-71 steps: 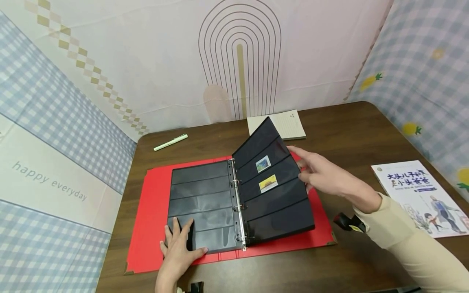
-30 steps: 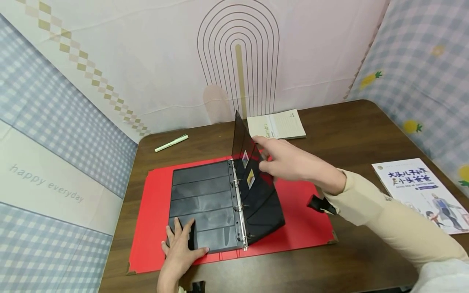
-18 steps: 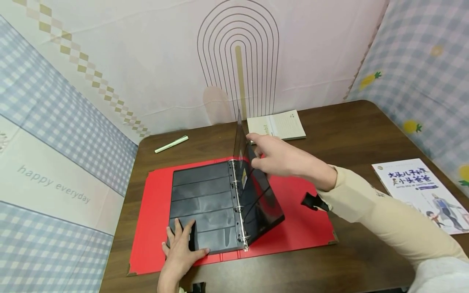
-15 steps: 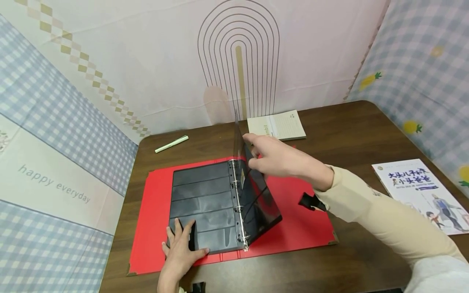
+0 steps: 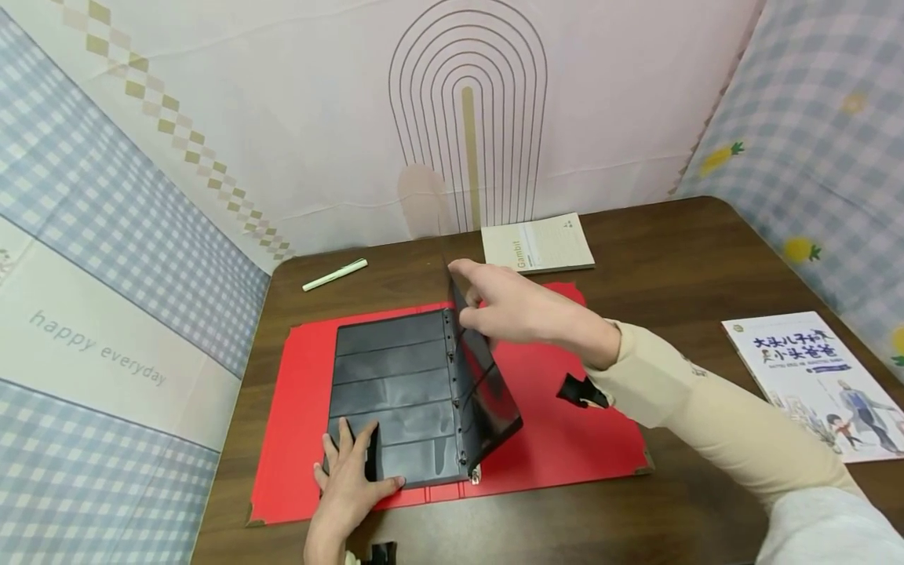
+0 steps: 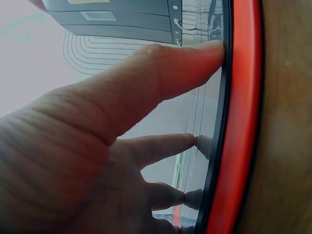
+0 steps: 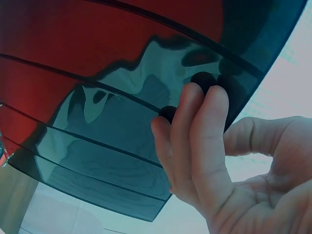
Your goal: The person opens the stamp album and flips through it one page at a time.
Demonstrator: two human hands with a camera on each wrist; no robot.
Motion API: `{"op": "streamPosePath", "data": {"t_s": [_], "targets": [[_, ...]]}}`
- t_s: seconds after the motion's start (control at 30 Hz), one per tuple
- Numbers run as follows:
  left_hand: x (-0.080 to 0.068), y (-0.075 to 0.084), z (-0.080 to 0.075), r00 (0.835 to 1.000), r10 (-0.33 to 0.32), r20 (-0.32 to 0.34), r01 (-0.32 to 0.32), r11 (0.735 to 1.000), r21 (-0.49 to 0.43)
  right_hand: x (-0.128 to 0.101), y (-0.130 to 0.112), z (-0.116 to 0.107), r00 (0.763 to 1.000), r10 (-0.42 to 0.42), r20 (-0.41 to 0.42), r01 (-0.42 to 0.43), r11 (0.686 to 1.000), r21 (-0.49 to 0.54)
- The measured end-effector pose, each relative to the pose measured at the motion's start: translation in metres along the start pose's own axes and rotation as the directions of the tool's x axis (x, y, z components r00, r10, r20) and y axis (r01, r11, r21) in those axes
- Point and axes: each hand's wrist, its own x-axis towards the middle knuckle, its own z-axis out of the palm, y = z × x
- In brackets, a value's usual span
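Note:
A red ring binder (image 5: 579, 435) lies spread on the wooden table, holding black pocket pages. On its left-hand page (image 5: 391, 369) my left hand (image 5: 346, 479) rests near the lower left corner, fingers spread and thumb along the bottom edge. My right hand (image 5: 515, 306) pinches the outer edge of a raised page (image 5: 487, 400), which stands nearly upright over the rings and leans right at its lower corner. In the right wrist view, fingers (image 7: 209, 136) press the glossy page face, with the thumb at the other side. The left wrist view shows stamps (image 6: 100, 16) on the raised page's left-facing side.
Behind the binder are a pale green pen (image 5: 335, 275) and a cream notepad (image 5: 540, 243). A white illustrated book (image 5: 819, 384) lies at the table's right. Patterned cloth hangs at the back and both sides.
My right hand has moved left, swinging the raised page from a rightward slant to nearly upright. Its stamps have turned out of the head view. My left hand has stayed put.

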Motion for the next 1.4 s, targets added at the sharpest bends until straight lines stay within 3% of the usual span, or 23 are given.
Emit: {"op": "streamPosePath", "data": {"t_s": [0.4,0.53,0.67,0.8,0.9,1.03,1.13,1.23,1.4], "targets": [[-0.002,0.007,-0.005,0.999,0.008,-0.036,-0.007,0.999,0.038,0.008,0.006,0.007,1.000,0.002,0.026,-0.005,0.995,0.104],[-0.007,0.022,-0.010,0.992,0.085,-0.095,-0.085,0.996,0.000,0.011,0.007,0.009,0.999,-0.012,0.044,0.006,0.993,0.119],[-0.014,0.038,-0.014,0.961,0.211,-0.177,-0.222,0.974,-0.048,0.013,0.009,0.010,0.998,-0.033,0.058,0.028,0.996,0.087],[-0.021,0.052,-0.016,0.892,0.362,-0.271,-0.399,0.912,-0.092,0.015,0.010,0.011,0.996,-0.059,0.065,0.056,0.997,0.056],[-0.023,0.064,-0.017,0.807,0.489,-0.332,-0.549,0.827,-0.117,0.015,0.011,0.012,0.995,-0.067,0.069,0.064,0.996,0.055],[-0.024,0.083,-0.018,0.679,0.632,-0.373,-0.713,0.689,-0.131,0.016,0.012,0.012,0.994,-0.084,0.071,0.080,0.995,0.064],[-0.024,0.097,-0.017,0.611,0.690,-0.389,-0.779,0.613,-0.135,0.018,0.013,0.013,0.991,-0.111,0.075,0.106,0.992,0.069],[-0.026,0.106,-0.014,0.579,0.701,-0.415,-0.804,0.576,-0.149,0.018,0.014,0.014,0.988,-0.131,0.082,0.126,0.990,0.066],[-0.029,0.107,-0.014,0.558,0.675,-0.482,-0.817,0.548,-0.179,0.016,0.016,0.014,0.988,-0.131,0.077,0.127,0.990,0.055]]}}
